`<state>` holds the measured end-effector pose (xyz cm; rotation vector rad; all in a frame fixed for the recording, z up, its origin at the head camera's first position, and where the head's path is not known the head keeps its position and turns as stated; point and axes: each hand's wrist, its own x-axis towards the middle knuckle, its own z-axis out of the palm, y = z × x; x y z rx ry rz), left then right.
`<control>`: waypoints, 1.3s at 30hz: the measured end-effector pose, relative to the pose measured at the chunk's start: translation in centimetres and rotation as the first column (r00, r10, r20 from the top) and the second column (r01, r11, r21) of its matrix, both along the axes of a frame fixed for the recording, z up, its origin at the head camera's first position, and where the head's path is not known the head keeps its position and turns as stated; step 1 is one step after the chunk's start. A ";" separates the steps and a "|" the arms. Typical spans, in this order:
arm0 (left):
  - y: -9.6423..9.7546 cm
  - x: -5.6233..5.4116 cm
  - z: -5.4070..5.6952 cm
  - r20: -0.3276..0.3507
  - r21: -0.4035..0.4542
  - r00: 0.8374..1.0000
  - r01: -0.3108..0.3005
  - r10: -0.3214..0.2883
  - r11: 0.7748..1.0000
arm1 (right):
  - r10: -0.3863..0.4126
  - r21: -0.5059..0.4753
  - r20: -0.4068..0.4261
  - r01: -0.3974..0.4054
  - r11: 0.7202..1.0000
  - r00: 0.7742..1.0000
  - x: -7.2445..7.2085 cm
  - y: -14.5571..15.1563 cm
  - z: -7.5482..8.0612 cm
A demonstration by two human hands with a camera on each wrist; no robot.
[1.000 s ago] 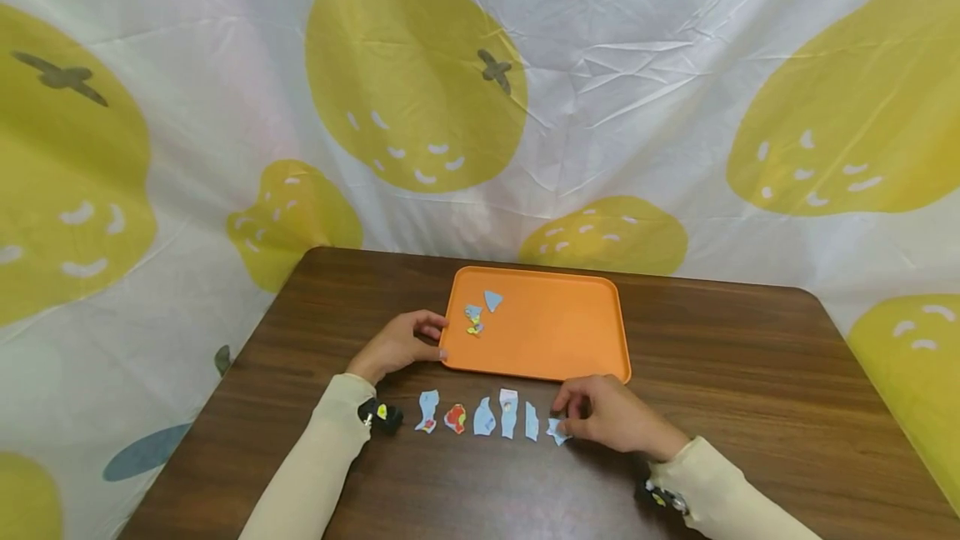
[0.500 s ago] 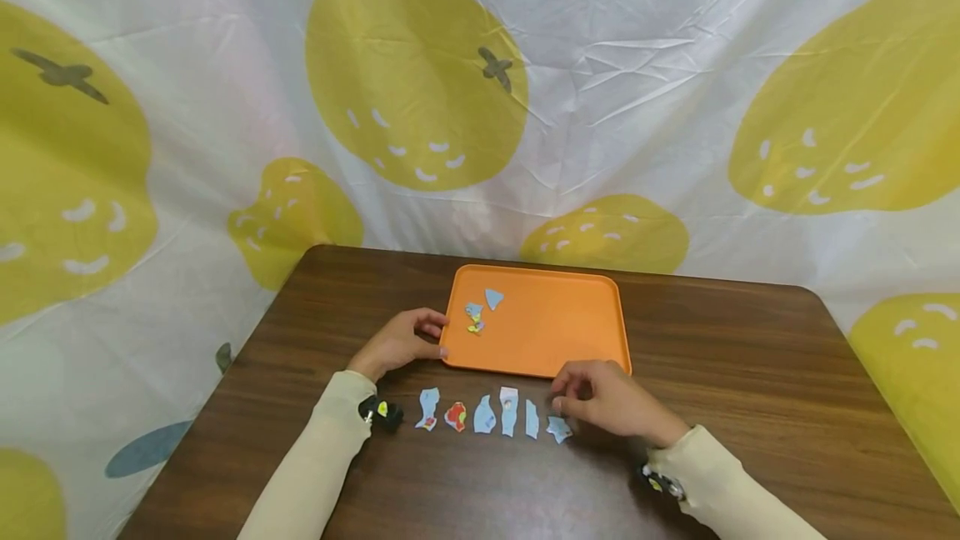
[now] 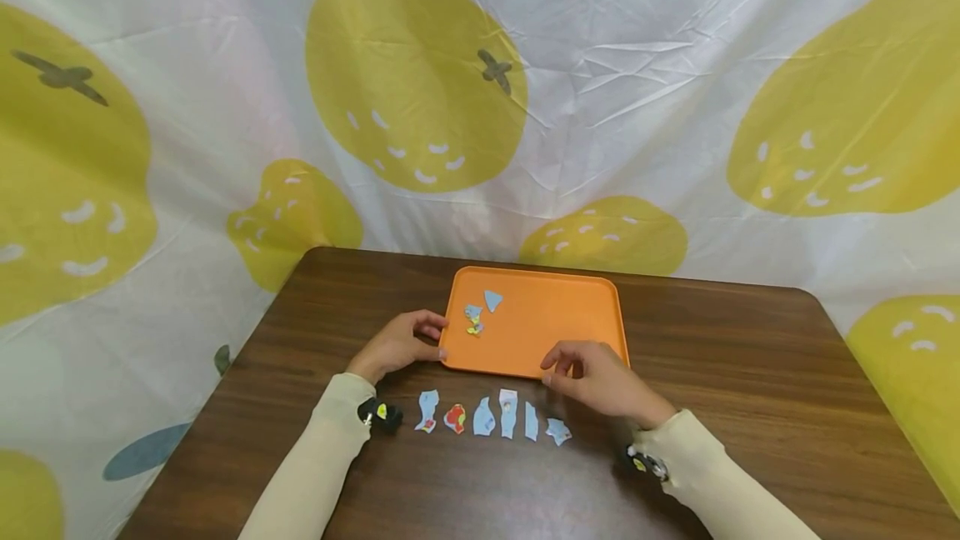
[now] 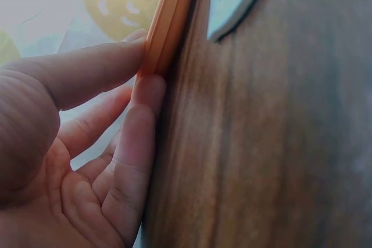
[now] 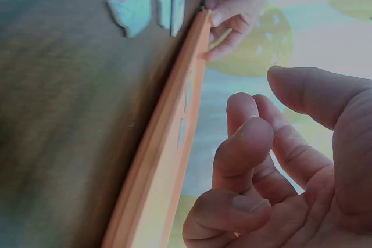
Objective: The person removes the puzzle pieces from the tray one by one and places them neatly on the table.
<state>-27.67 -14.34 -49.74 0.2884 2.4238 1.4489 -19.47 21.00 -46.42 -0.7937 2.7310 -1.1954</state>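
Note:
My left hand (image 3: 401, 344) holds the left edge of an orange tray (image 3: 547, 323). In the left wrist view its thumb and fingertips (image 4: 150, 91) meet at the tray's rim. The right hand (image 3: 600, 377) hovers by the tray's front right edge, fingers loosely bent, with nothing between them in the right wrist view. In front of the tray lies a row of irregular cut pieces, mostly pale blue, among them a red one (image 3: 455, 417). At the right end, nearest the right hand, is a star-like blue piece (image 3: 558, 431).
On the tray's left part lie a blue triangular piece (image 3: 492, 300) and small blue-and-yellow pieces (image 3: 474, 319). The brown wooden table (image 3: 720, 357) extends on both sides. Behind it hangs a white cloth (image 3: 600, 107) printed with yellow fruit.
My right hand has let go of the star-like piece, lifted away, and moved forward and slightly left to the tray's front edge. The left hand has stayed in place.

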 end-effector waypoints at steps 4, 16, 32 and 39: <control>0.0 0.1 0.0 -0.004 0.002 1.000 0.002 -0.002 1.000 | -0.016 -0.018 -0.001 0.016 1.000 1.000 -0.7 -0.5 0.4; 0.0 0.0 0.0 -0.015 0.012 1.000 0.003 -0.003 1.000 | -0.058 -0.046 0.005 0.058 0.997 0.998 -3.3 -1.8 1.0; 0.0 0.1 -0.2 -0.020 0.008 1.000 0.006 -0.005 1.000 | -0.108 -0.079 0.023 0.109 0.991 0.994 -7.0 -3.4 1.0; -0.2 0.0 -0.1 -0.016 0.008 1.000 0.008 -0.008 1.000 | -0.124 -0.090 0.048 0.128 0.988 0.991 -9.3 -4.5 0.8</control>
